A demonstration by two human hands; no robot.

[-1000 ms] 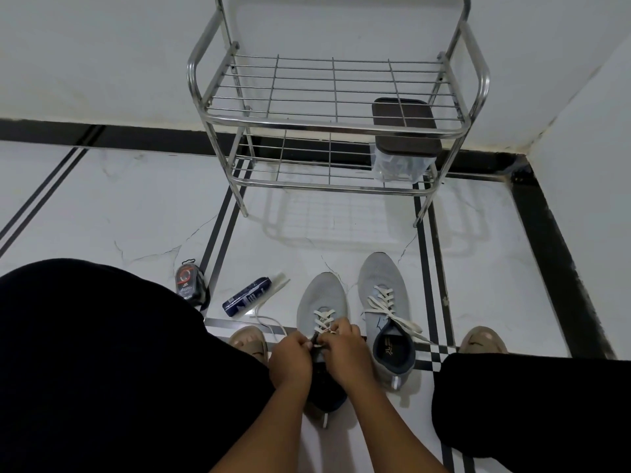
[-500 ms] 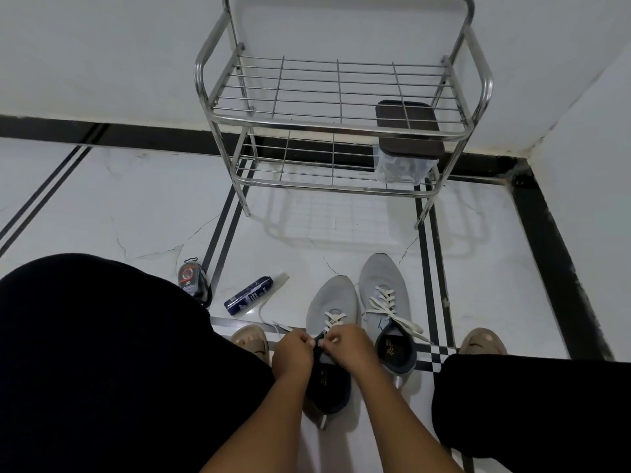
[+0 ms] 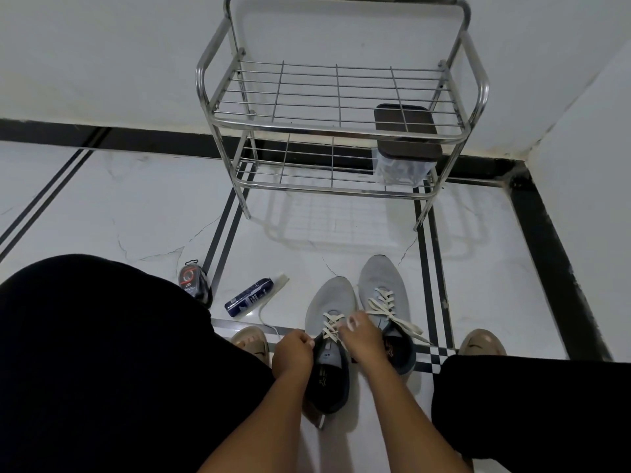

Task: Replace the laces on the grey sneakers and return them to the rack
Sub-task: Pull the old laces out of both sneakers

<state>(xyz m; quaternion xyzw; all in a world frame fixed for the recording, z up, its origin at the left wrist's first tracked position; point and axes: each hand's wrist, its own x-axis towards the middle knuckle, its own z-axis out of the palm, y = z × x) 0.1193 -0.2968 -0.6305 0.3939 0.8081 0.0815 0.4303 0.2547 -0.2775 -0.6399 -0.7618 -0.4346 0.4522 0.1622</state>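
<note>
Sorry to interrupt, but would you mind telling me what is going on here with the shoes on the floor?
A person seated on the floor is lacing a pair of grey sneakers. The left hand grips the collar of the nearer sneaker, while the right hand works at its white lace. The other sneaker lies beside it, laced but untied. Both are on the floor, not on the metal rack ahead.

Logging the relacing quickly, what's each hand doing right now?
Left hand: fingers curled, gripping the dark collar edge of the left grey knit sneaker.
Right hand: fingers bent over that sneaker's cream flat lace; pinch cannot be told.
</note>
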